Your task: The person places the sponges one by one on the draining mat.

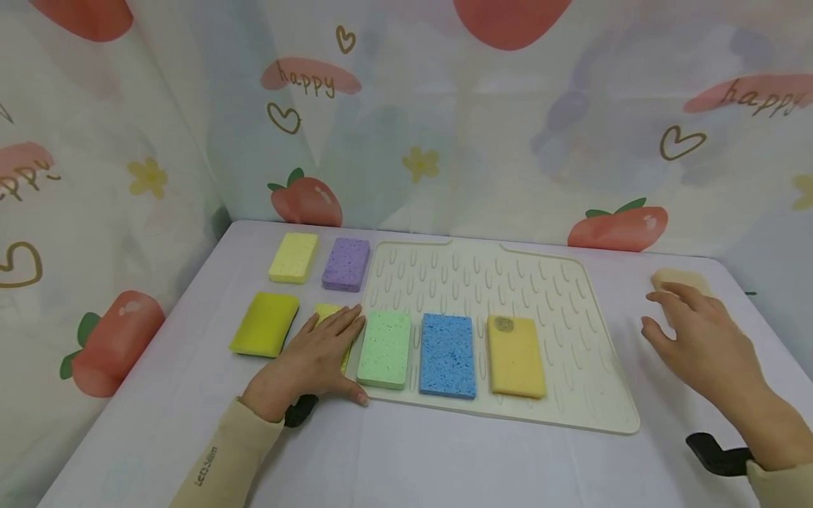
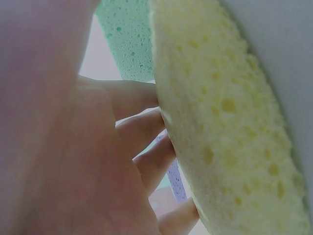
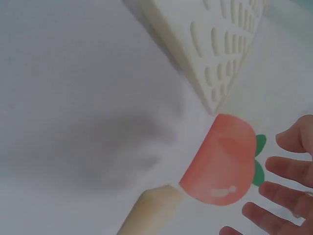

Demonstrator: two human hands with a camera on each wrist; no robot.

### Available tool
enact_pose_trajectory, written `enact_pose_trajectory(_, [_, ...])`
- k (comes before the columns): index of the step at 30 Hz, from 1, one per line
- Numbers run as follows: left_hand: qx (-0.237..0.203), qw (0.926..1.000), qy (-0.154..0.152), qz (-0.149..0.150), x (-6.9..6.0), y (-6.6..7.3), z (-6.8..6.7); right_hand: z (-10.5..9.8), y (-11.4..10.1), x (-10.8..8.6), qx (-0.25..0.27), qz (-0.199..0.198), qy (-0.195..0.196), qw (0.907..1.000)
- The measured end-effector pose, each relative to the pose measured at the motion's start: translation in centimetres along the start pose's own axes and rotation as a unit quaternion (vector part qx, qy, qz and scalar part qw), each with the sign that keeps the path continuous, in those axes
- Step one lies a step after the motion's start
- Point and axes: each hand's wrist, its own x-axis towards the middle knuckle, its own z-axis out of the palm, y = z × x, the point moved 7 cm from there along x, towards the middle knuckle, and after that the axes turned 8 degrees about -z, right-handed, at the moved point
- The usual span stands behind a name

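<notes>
My left hand (image 1: 317, 356) reaches over a yellow sponge (image 1: 326, 310) at the mat's left edge, its fingers nearly straight and spread. In the left wrist view, the fingertips meet the far side of this porous sponge (image 2: 230, 117), and their very ends are hidden. The thumb lies beside a mint-green sponge (image 1: 384, 349). Right of that, a blue sponge (image 1: 447, 356) and a light orange-yellow sponge (image 1: 517, 363) lie on the cream ridged mat (image 1: 571, 310). Over the table's right side hovers my right hand (image 1: 708, 339), fingers loosely extended, near a beige block (image 1: 682, 276) and apart from it.
Left of the mat lie a pale yellow sponge (image 1: 293, 258), a purple sponge (image 1: 346, 264) and a bright yellow sponge (image 1: 265, 324) with a dark underside. Printed fabric (image 1: 444, 127) hangs behind the white table (image 1: 406, 466) and along its left side.
</notes>
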Motion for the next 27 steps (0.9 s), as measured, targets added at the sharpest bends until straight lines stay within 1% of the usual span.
enact_pose_trajectory(8, [-0.002, 1.0000, -0.002, -0.003, 0.1, -0.1, 0.1, 1.0, 3.1, -0.2, -0.001, 0.037, -0.028, 0.9989])
enact_pose_trajectory(17, [0.002, 1.0000, -0.003, -0.005, 0.2, -0.2, 0.2, 2.0, 5.6, -0.2, -0.014, 0.045, -0.035, 0.9983])
enact_pose_trajectory(21, [0.004, 1.0000, -0.002, -0.004, 0.2, -0.2, 0.1, 2.6, 6.8, 0.1, -0.020, 0.054, -0.049, 0.9971])
enact_pose_trajectory(27, [0.004, 1.0000, -0.004, -0.004, 0.3, -0.2, 0.1, 3.1, 8.1, 0.7, -0.031, 0.085, -0.078, 0.9929])
